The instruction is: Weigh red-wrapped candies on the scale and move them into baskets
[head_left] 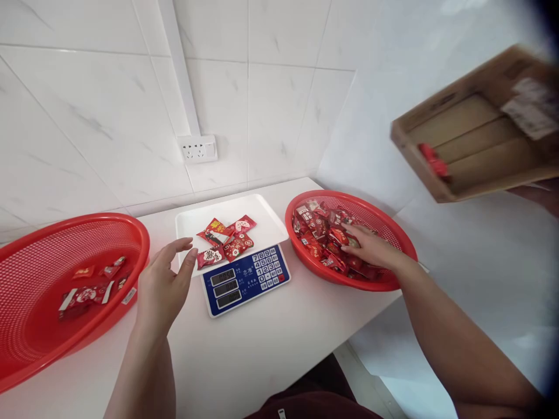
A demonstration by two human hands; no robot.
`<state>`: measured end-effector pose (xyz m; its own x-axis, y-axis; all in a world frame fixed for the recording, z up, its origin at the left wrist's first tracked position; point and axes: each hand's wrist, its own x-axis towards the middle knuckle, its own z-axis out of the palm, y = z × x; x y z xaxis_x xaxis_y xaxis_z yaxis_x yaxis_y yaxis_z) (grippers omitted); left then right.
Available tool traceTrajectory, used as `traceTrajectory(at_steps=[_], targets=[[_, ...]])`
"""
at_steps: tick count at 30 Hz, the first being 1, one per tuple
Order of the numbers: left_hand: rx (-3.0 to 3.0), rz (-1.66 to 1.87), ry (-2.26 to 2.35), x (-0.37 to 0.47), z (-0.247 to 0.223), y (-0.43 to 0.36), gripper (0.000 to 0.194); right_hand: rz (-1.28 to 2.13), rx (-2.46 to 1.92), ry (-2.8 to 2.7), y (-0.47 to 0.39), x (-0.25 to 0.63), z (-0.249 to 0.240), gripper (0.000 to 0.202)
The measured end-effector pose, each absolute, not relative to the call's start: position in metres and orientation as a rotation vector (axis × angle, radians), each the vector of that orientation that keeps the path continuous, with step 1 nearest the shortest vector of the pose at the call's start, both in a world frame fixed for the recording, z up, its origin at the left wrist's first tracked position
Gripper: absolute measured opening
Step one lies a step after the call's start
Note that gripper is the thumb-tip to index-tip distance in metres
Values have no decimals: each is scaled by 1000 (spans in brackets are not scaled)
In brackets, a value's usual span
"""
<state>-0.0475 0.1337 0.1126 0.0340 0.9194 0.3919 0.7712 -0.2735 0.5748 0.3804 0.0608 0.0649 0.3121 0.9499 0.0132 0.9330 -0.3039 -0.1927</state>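
Several red candy packets (227,238) lie on the white tray (271,224) of a scale, whose blue keypad panel (247,279) faces me. My left hand (168,282) hovers just left of the tray, thumb and fingers apart, holding nothing. On the right, my right hand (371,247) reaches into a red basket (399,238) filled with red packets (321,233). Its fingertips touch the packets, and I cannot make out whether they grip one. At the left, another red basket (26,273) holds several packets (89,294).
A cardboard box (471,139) with a small red item inside hangs at the upper right, blurred, and a person's hand (539,195) shows under it. Behind the white table (201,361) stands a tiled wall with a socket (198,149).
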Motion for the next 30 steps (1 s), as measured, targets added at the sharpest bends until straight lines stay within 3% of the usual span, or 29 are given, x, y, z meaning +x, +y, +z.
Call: traceTrajectory(at_steps=[12, 16, 21, 30], targets=[[2133, 1099, 1707, -49, 111, 133, 32, 304, -2317, -1576, 54, 386, 83, 31], [2135, 1103, 1719, -49, 112, 132, 31, 196, -2289, -1745, 57, 373, 86, 32], [2133, 1102, 1700, -50, 114, 131, 31, 139, -2417, -1878, 67, 355, 80, 48], [2141, 1153, 1645, -51, 110, 131, 30, 36, -2555, -1952, 68, 352, 75, 44]])
